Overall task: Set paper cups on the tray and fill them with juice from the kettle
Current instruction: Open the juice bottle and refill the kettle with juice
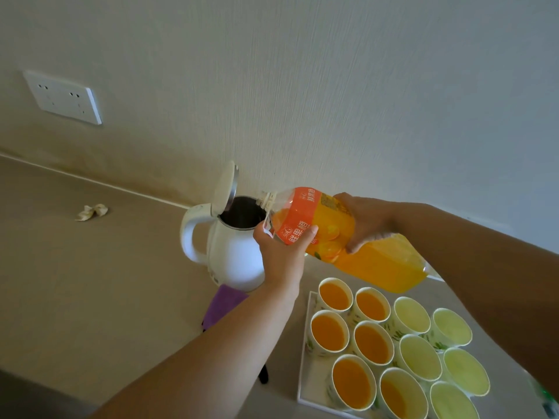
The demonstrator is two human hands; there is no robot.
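Orange juice bottle [329, 219] is held tilted in both hands, its mouth over the open top of the white kettle [236, 258]. The kettle stands on the worktop [90, 282] near the wall, lid [225, 186] hinged up. Left hand [281, 246] cups the neck end from below, fingers curled round the label. Right hand [366, 225] grips the body from above, fingers and thumb clamped round it. No stream is visible, and I cannot tell whether the cap is off. Judged step: topping up the kettle from the bottle before more pouring. Tray [305, 343] sits just beside the kettle, paper cups [373, 343] packed close on it; six show juice, the others look empty. To do it well, hold the mouth inside the kettle's rim and clear of the raised lid. Lift the base end slowly with the right hand while the left steers the neck, since a full soft bottle is likely to gulp and surge. The bottle's body hangs over the nearest cups, so any dribble down its side would land there. Purple cloth [223, 300] lies at the kettle's foot, handy for drips.
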